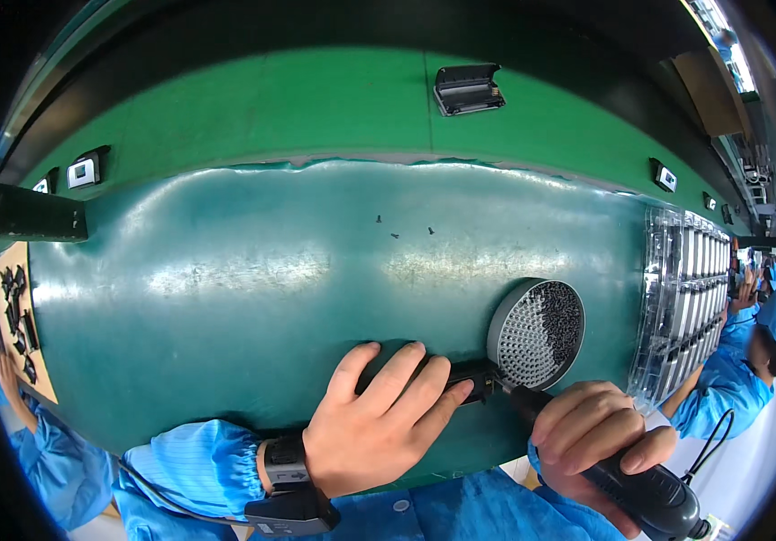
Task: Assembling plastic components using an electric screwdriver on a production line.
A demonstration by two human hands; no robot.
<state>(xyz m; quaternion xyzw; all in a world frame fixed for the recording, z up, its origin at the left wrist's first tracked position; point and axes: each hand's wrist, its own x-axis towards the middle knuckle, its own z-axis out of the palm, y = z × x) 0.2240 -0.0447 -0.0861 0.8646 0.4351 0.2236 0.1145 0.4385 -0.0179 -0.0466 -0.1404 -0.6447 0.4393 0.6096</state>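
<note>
My left hand presses a long black plastic housing onto the green mat, its fingers curled over the far side. Most of the housing is hidden beneath the palm and fingers. Wrapped in my right hand is a black electric screwdriver, slanting toward the housing's right end. Its bit meets or nearly touches that end; exact contact is too small to tell. Just beyond the bit stands a round grey dish with a dimpled floor and many small dark screws heaped on its right side.
Several loose screws lie mid-mat. Clear trays of white-and-dark parts stand right, a board of black parts left. On the green belt beyond sits an open dark case. Co-workers in blue sit on both sides.
</note>
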